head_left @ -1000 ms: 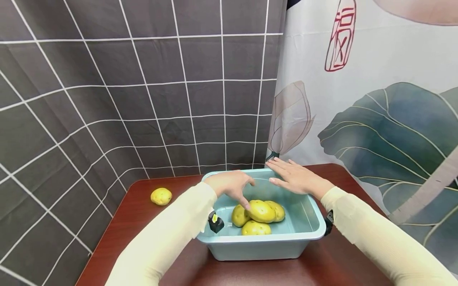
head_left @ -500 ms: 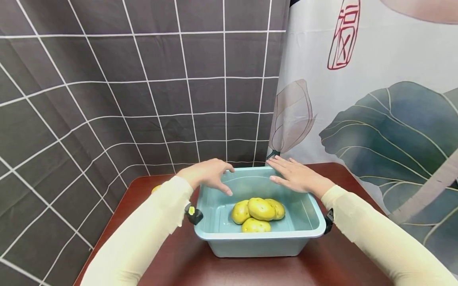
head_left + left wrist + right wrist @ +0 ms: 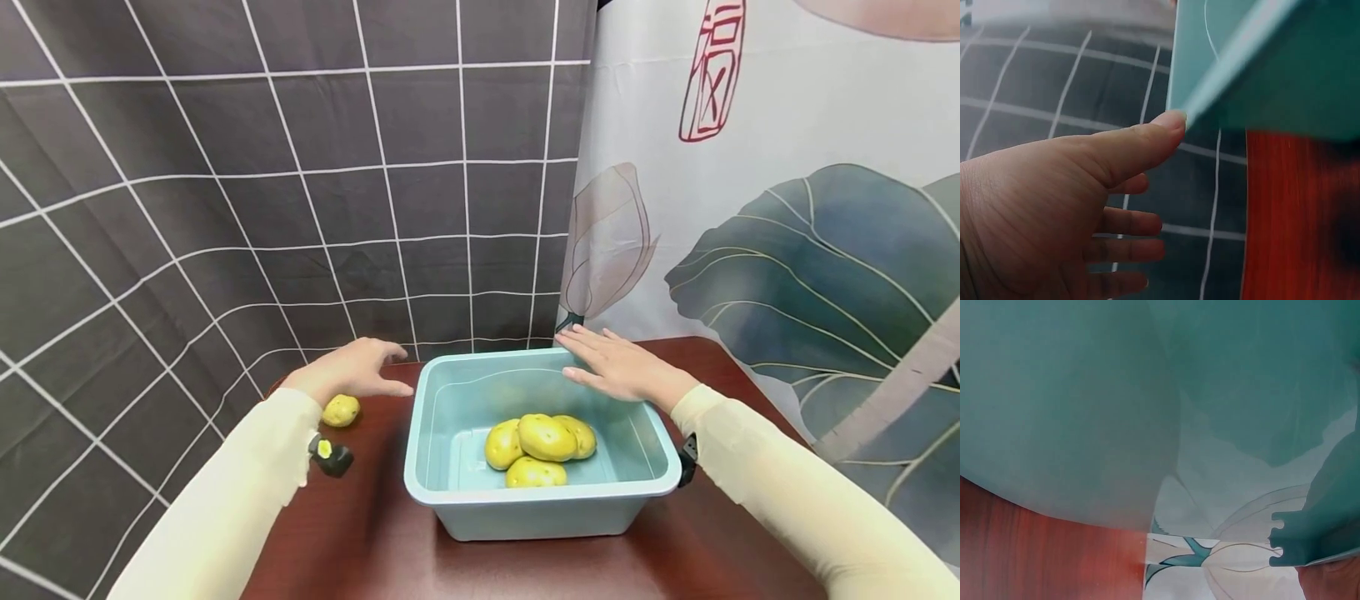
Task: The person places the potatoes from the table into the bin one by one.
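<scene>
A light-blue plastic tub holds several yellow potatoes piled together. One more potato lies on the table left of the tub. My left hand hovers left of the tub, just above that single potato and partly overlapping it, with nothing in its grasp. In the left wrist view its thumb stretches toward the tub's edge and its fingers are loosely spread. My right hand lies flat over the tub's back right rim, fingers straight. The right wrist view shows mostly the tub's side, with only a sliver of hand.
The reddish-brown table carries the tub. Behind it hang a dark curtain with a white grid and a white curtain printed with leaves. Each wrist wears a small black device.
My left hand has moved left, out from above the potatoes in the tub, past the rim to near the single potato. My right hand has stayed in place.
</scene>
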Available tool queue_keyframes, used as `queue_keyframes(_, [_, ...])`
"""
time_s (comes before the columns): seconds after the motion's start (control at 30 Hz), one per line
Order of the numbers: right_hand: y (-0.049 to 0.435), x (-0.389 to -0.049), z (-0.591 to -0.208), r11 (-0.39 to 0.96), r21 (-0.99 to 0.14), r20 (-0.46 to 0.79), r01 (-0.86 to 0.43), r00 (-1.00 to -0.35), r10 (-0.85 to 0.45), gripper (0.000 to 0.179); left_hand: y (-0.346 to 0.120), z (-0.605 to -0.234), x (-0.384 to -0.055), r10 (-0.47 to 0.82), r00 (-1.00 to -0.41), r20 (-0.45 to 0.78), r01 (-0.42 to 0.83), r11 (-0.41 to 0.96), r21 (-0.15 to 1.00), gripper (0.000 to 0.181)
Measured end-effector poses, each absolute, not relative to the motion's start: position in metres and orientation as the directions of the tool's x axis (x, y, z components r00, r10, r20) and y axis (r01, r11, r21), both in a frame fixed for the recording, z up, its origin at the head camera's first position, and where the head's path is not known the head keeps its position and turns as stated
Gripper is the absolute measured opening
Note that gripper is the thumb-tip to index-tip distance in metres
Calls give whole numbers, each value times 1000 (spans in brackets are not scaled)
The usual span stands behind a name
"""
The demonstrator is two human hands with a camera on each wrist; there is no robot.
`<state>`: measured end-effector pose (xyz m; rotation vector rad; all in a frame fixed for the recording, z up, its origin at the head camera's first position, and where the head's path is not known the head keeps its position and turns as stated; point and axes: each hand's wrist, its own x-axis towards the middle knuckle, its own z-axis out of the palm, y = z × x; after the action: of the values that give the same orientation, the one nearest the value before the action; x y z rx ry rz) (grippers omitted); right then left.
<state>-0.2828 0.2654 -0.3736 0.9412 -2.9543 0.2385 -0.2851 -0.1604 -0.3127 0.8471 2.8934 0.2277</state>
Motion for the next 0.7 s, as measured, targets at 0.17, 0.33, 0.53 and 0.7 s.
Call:
queue_keyframes(0.17, [265,-282,-372,807,-140,68,-574,-818,-571,68,-191,-326,-289,494,-867,-73,477,863,169,68])
queue_keyframes(0.33, [264,-283,-371,802,-141,79,-580,-814,-575,68,-215,-339,-292,460,-886,-55,445,879,172,69])
queue_keyframes(0.53, [264,-283,-372,796,-137,93,-589,-808,-582,67,-236,-357,-298,439,-898,-25,427,884,189,67])
queue_keyframes(0.7, [265,-282,-373,795,-136,97,-592,-806,-584,71,-251,-372,-301,414,-910,2,407,893,191,68])
